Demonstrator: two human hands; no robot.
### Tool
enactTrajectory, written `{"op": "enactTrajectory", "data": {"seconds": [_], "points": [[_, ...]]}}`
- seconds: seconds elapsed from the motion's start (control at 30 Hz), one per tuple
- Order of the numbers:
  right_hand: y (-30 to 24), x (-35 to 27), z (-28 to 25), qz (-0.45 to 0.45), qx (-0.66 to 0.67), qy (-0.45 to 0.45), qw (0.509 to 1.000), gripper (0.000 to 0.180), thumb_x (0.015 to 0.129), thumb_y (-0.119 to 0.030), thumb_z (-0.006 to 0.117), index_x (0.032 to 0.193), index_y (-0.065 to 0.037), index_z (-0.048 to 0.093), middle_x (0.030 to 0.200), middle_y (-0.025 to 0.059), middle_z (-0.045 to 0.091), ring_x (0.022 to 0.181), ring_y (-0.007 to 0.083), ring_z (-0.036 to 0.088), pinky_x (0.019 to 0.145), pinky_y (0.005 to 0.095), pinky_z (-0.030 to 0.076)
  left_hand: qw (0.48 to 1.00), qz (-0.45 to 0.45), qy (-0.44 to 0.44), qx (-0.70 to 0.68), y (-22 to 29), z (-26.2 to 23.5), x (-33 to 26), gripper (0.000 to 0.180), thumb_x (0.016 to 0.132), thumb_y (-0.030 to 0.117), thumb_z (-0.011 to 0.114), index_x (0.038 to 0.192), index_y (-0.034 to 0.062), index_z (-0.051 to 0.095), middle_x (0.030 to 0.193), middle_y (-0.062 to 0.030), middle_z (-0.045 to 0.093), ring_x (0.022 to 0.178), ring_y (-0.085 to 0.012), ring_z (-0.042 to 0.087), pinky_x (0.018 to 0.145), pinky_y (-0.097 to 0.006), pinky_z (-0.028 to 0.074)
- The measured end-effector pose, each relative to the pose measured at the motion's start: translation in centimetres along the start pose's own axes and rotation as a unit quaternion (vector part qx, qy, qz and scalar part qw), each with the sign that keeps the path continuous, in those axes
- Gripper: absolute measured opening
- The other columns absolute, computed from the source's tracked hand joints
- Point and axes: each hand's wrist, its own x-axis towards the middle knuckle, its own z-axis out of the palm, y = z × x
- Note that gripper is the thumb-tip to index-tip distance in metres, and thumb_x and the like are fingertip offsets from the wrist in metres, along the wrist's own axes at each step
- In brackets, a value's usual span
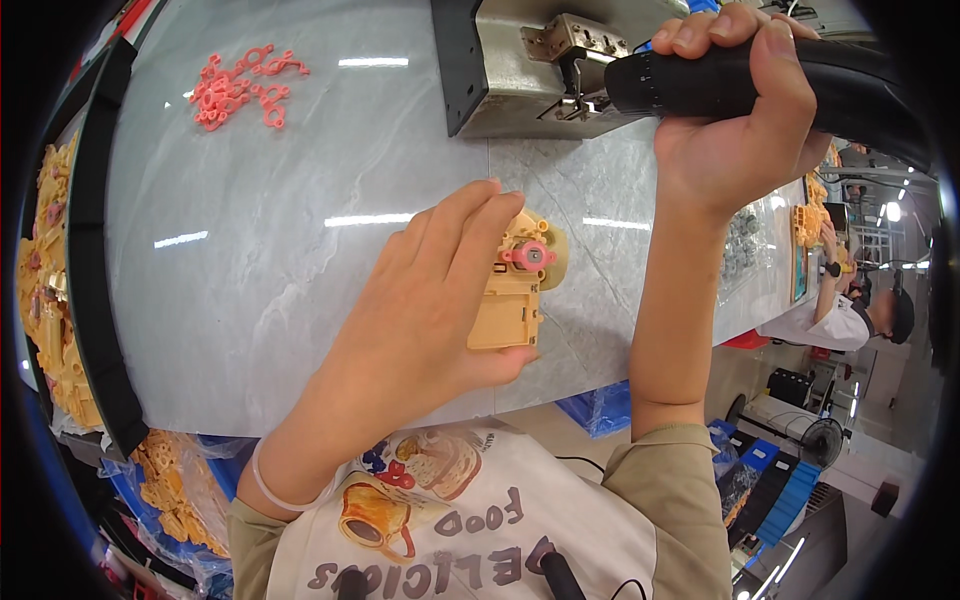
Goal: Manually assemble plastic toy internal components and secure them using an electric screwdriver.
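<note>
While two hands work over the bench, the count stands thus. One yellow plastic housing (508, 300), boxy, bearing one pink gear (530, 256) on its upper end. One black power screwdriver (740, 78), lying level across the upper right. One metal fixture (530, 70) with a black side plate, behind the housing. One scattered heap of pink plastic rings (240, 88), far to the upper left of the housing; the number of pieces cannot be told. One black-rimmed tray (95, 260) of yellow plastic parts, well left of the housing, with a bag of more yellow parts (180, 485) below it.

Surface: a grey marbled tabletop (260, 250), glossy, showing strip-light reflections. Room: a workshop; right of the housing, beyond the table edge, another person (850, 320) in a white top sits at the same bench, with a floor fan (815, 440) and blue crates nearby.

Left hand (420, 310): closed on the housing from its left side, fingers over the top edge, thumb under the lower end, holding it against the tabletop. The housing lies just right of this palm, touching it. Right hand (740, 120): wrapped tight around the screwdriver's grip, above and right of the housing, well apart from it.
</note>
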Motion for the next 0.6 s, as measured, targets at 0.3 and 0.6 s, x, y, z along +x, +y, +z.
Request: {"op": "enactTrajectory", "data": {"seconds": [0.3,0.6], "points": [[0.01,-0.22,-0.24,-0.011,-0.005,-0.016,1.0,0.025,0.087,-0.012,0.059,0.108,-0.005,0.049,0.073,0.0076,0.053,0.056,0.0177,0.054,0.056,0.0319,0.05,1.0,-0.003,0.012,0.003,-0.13,0.29,-0.08,0.094,0.058,0.02,0.085,0.14,0.0065,0.041,0.142,-0.0152,0.042,0.128,-0.0355,0.045,0.105,-0.043,0.04],[0.11,-0.25,-0.31,0.004,0.0,-0.007,1.0,0.024,0.088,-0.011,0.059,0.108,-0.004,0.05,0.073,0.0075,0.053,0.056,0.0179,0.054,0.056,0.0313,0.05,1.0,-0.003,0.014,0.0,-0.06,0.27,-0.07,0.093,0.057,0.02,0.084,0.139,0.0064,0.042,0.142,-0.0151,0.042,0.127,-0.036,0.046,0.105,-0.044,0.04]]}}
